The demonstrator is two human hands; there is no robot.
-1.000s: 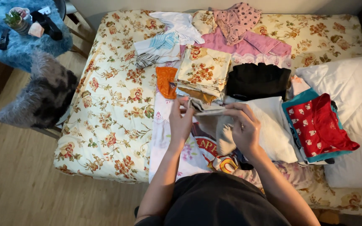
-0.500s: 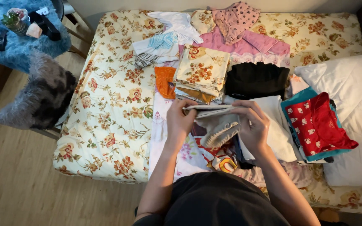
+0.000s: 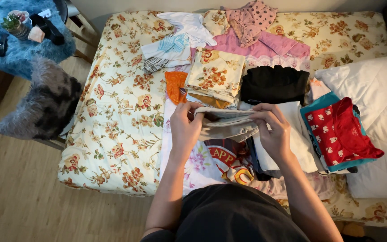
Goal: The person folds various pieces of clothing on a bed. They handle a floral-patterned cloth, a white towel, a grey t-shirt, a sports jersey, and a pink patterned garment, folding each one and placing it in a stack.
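Observation:
A folded beige-grey garment (image 3: pixel 227 125) is lifted a little above the clothes on the bed. My left hand (image 3: pixel 185 127) grips its left end and my right hand (image 3: pixel 272 130) grips its right end, fingers curled over the top edge. Under it lie a dark red printed shirt (image 3: pixel 225 157) and a pale floral cloth (image 3: pixel 198 163). Just beyond my hands sit a folded floral stack (image 3: pixel 216 74), an orange cloth (image 3: pixel 174 86) and a folded black garment (image 3: pixel 274 84).
The bed has a floral sheet (image 3: pixel 122 116). A red and teal folded pile (image 3: pixel 337 132) lies against a white pillow (image 3: pixel 377 116) at the right. Pink clothes (image 3: pixel 265 42) and a white top (image 3: pixel 189 24) lie at the far edge. A blue fluffy stool (image 3: pixel 23 49) and grey fluffy cushion (image 3: pixel 45 105) stand left.
The garment has been folded up and raised off the bed. My hands have moved apart to its two ends, and the printed shirt beneath now shows.

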